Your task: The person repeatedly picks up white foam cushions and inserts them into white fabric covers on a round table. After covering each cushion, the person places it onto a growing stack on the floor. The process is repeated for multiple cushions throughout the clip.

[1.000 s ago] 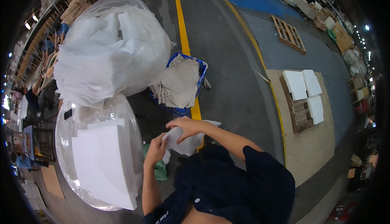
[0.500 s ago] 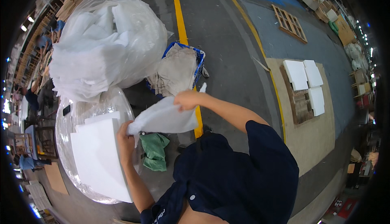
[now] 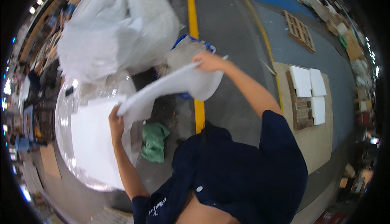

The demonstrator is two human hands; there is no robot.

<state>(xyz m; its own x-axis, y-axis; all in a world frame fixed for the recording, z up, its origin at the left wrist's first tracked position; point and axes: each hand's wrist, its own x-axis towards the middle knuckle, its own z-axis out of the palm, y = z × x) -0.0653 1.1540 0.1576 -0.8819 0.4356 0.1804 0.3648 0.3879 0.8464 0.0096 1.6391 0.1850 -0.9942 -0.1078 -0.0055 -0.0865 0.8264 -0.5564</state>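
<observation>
A thin, soft white foam sheet [image 3: 172,82] hangs stretched between my hands, its lower edge drooping. My left hand [image 3: 116,123] is closed on its left end, over the edge of a pile of white foam pieces [image 3: 95,142]. Farther out and to the right, my right hand [image 3: 209,61] pinches the sheet's far edge. The pile lies on a rounded bundle wrapped in clear plastic [image 3: 65,142]. Behind the sheet, partly hidden, is a blue basket [image 3: 210,46] heaped with greyish-beige cloth [image 3: 185,52].
A big clear plastic bag [image 3: 162,17] bulges with white wadding [image 3: 91,51] at far left. A phone [image 3: 69,90] rests on the wrapped bundle. A green sack [image 3: 154,142] lies on the floor. White blocks [image 3: 300,82] and a wooden pallet [image 3: 300,31] are at right.
My right hand has moved outward and right, drawing the sheet longer and tauter. My left hand has shifted slightly left with its end. The view has tilted a little.
</observation>
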